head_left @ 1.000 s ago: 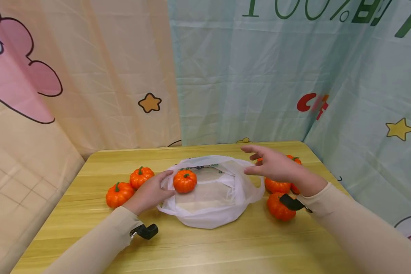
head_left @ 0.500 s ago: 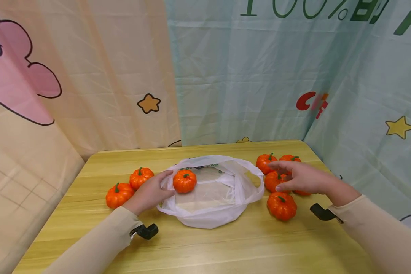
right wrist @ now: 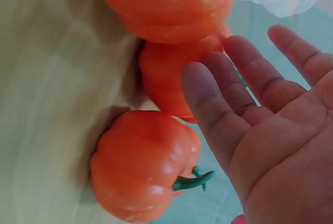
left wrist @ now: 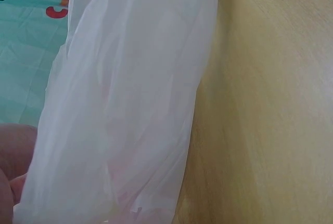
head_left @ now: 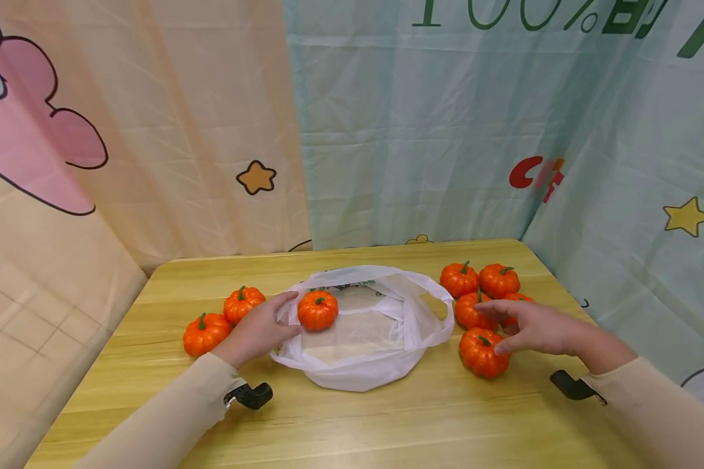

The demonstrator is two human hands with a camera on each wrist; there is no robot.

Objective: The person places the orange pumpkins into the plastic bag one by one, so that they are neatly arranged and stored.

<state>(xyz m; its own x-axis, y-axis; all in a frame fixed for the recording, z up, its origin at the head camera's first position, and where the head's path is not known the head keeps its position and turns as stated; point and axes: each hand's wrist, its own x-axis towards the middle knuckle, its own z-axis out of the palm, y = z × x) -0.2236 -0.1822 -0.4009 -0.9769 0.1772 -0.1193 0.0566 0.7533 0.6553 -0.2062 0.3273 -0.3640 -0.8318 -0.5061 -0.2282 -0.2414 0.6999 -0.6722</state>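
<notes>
A white plastic bag [head_left: 358,378] lies with its mouth open in the middle of the wooden table, one orange pumpkin [head_left: 317,311] inside near its left edge. My left hand [head_left: 263,329] holds the bag's left rim; in the left wrist view the white plastic [left wrist: 125,89] hides most of its fingers. My right hand [head_left: 540,329] is over the pumpkins on the right, its thumb overlapping the front pumpkin [head_left: 482,355]. In the right wrist view its fingers [right wrist: 250,68] are spread beside several orange pumpkins with green stems, nothing between them.
Two pumpkins, one [head_left: 205,333] in front of the other [head_left: 243,303], sit left of my left hand. More stand at the right, including a pair behind, a left one [head_left: 459,280] and a right one [head_left: 499,281]. Printed curtains [head_left: 416,130] surround the table [head_left: 358,430].
My right hand has moved from above the bag's right side to the right and nearer, over the right-hand pumpkins. My left hand and the bag have stayed put.
</notes>
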